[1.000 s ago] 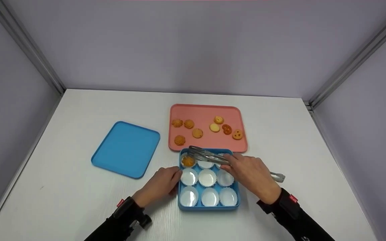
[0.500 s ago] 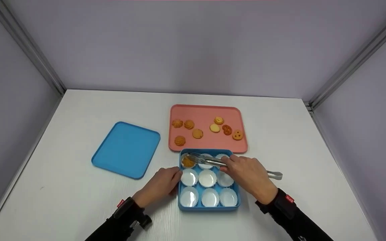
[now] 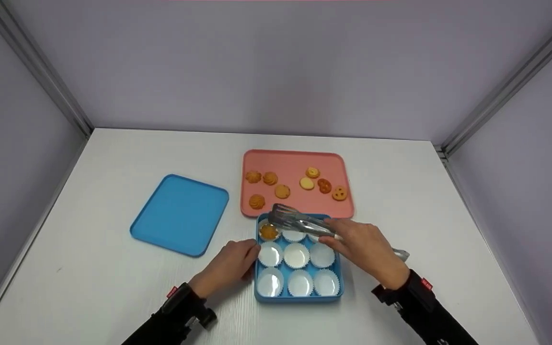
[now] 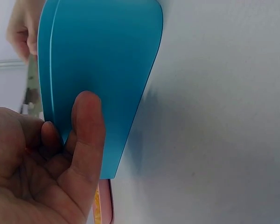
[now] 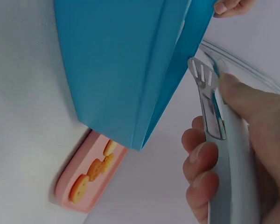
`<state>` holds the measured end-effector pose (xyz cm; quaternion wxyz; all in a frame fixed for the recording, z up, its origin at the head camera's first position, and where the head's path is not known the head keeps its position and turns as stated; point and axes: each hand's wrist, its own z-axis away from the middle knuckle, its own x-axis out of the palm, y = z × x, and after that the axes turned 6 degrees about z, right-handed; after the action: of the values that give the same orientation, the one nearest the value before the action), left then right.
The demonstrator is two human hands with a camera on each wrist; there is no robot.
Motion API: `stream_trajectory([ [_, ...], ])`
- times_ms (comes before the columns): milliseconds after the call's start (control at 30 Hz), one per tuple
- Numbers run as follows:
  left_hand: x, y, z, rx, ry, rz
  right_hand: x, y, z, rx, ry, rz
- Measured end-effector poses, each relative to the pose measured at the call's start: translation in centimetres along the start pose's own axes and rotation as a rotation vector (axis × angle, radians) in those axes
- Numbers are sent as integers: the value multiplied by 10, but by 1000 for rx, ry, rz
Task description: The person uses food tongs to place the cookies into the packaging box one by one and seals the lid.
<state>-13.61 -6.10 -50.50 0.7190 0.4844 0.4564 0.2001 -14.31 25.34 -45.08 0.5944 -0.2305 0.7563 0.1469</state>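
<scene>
A blue box (image 3: pixel 299 298) holds rows of white paper cups; a brown cookie (image 3: pixel 269 232) sits in the far-left cup. At the box's left wall is my left hand (image 3: pixel 230 262), its fingers at the rim and one digit along the outer wall (image 4: pixel 107 60) in the left wrist view. My right hand (image 3: pixel 364 249) grips metal tongs (image 3: pixel 300 223), seen pale-handled in the right wrist view (image 5: pixel 219 154). The slotted heads of the tongs are over the far-left corner of the box, above the cookie, with nothing held between them.
Behind the box lies a pink tray (image 3: pixel 295 158) with several cookies of different shapes, spirals at its left and a pretzel (image 3: pixel 324 186) at its right. A flat blue lid (image 3: pixel 180 215) lies to the left on the white table (image 3: pixel 89 268).
The tongs dipped onto the cookie in the far-left cup, then rose off it, and my right hand moved slightly back to the right. The cookie and my left hand stayed in place.
</scene>
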Motion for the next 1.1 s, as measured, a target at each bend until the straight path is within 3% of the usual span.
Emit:
stream_trajectory([
  [133, 0, 0, 0, -12, -2, 1, -5, 17, 3, 178, -9, -196],
  [300, 0, 1, -1, -11, 8, 6, -4, 40, 1, 314, -66, -295],
  [467, 1, -1, 0, -4, 27, 18, 3, 58, -1, 307, -161, -336],
  [533, 2, -2, -1, -8, 36, 28, 7, 64, -3, 301, -155, -281],
  [700, 4, -1, -1, -9, 49, 68, 21, 77, -9, 259, -48, -97],
  [900, 7, 0, -1, -34, 52, 101, 26, 81, -18, 212, -49, -71],
  [1100, 8, 0, -3, 2, 46, 78, 24, 84, -35, 217, -100, -62],
])
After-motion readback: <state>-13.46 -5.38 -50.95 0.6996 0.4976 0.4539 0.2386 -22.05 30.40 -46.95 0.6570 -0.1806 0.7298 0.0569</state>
